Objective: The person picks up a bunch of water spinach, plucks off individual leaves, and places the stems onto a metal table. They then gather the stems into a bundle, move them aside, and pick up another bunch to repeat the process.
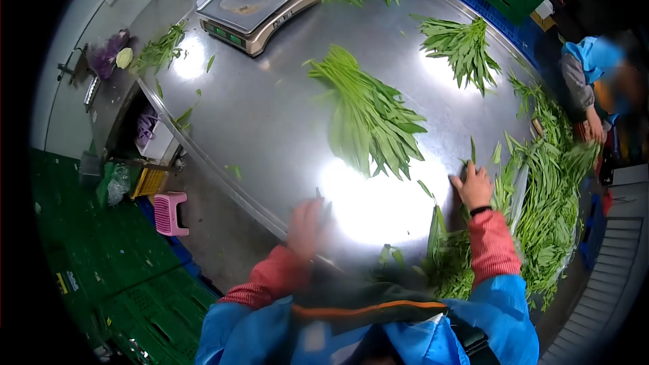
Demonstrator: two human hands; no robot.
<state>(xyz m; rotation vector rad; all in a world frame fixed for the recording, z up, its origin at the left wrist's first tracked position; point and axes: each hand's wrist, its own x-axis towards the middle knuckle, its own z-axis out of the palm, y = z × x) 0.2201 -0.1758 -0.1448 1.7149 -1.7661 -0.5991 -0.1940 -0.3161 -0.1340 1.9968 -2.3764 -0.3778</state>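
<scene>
My left hand (307, 228) is smeared by motion above the near edge of the steel table (270, 118). A thin dark shape shows by its fingertips, too blurred to name. My right hand (476, 188) reaches down onto the table, fingers apart, beside the big heap of long green leafy stems (551, 182). A single loose leaf (472, 149) lies just past its fingertips. Ahead of both hands lies a bunch of leafy greens (368, 111), stems toward the far left, leaves toward me. More loose greens (449, 263) spread beneath my right forearm.
A digital scale (250, 3) stands at the far left. Other bunches of greens (466, 51) lie along the far side. A co-worker (598, 74) reaches into the heap at right. Green crates (94, 230) and a pink stool (170, 213) stand at left.
</scene>
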